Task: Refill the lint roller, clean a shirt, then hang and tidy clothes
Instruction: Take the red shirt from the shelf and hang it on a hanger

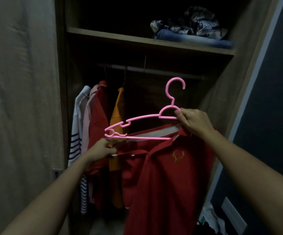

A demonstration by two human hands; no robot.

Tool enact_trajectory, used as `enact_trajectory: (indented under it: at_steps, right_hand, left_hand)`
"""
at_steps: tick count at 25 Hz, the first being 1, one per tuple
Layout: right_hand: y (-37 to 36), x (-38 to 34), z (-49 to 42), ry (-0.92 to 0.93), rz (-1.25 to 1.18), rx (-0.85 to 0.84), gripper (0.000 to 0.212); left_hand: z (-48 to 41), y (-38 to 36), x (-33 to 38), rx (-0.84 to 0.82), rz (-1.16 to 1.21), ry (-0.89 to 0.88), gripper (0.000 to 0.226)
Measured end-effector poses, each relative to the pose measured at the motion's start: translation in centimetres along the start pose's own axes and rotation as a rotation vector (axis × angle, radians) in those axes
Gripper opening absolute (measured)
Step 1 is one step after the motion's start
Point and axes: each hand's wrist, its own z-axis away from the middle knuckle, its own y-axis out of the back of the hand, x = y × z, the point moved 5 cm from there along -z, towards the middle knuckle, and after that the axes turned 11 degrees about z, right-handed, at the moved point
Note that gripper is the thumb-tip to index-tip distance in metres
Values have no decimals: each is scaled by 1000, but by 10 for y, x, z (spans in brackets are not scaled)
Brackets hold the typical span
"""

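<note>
The hanging step is underway: the right hand (192,122) is pinching the hanger (147,122) and shirt (167,167) collar, and the left hand (102,148), at eight o'clock, is gripping the collar's other side. Next, the hanger probably needs threading into the neck, then hooking on the rail (154,71) at twelve o'clock.

Ahead of you the wooden wardrobe shelf (113,37) carries folded jeans (193,40) at its right end. A crumpled patterned garment (188,21) lies on top of the jeans; the shelf's left part is too dark to read.
</note>
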Motion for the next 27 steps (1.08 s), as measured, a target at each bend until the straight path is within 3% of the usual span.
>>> enact_trajectory:
  at_steps: [3, 6, 10, 13, 15, 16, 19, 22, 24, 26, 27]
  right_hand:
    - [-14, 0, 16, 20, -95, -25, 63]
    - [-20, -8, 16, 47, -175, -49, 60]
    - [-26, -12, 13, 83, -124, -90, 63]
    - [-32, -32, 7, 41, 31, -127, 48]
    - [-33, -47, -2, -71, -23, -155, 35]
    - [-30, -49, -5, -139, -107, -151, 34]
    - [-22, -37, -8, -216, -271, -129, 35]
    - [-10, -25, -7, -158, -299, -98, 36]
    - [-1, -19, -9, -131, -366, -45, 33]
    - [8, -14, -13, -99, -420, -17, 28]
    - [12, -12, -15, -79, -422, -23, 26]
  left_hand:
    - [4, 30, 4, 35, 84, 61, 65]
    - [5, 45, 29, 38, 96, 41, 32]
    - [14, 57, 52, 78, -12, 71, 21]
    - [22, 55, 80, 424, -245, -20, 7]
    - [29, 30, 108, 634, -415, -180, 16]
    - [31, 8, 116, 650, -493, -274, 21]
    - [36, -49, 121, 516, -669, -486, 32]
    - [33, -30, 127, 514, -844, -618, 52]
    - [14, -7, 128, 336, -834, -518, 72]
    - [2, -3, 125, 130, -728, -385, 79]
    - [0, -5, 126, 119, -695, -400, 79]
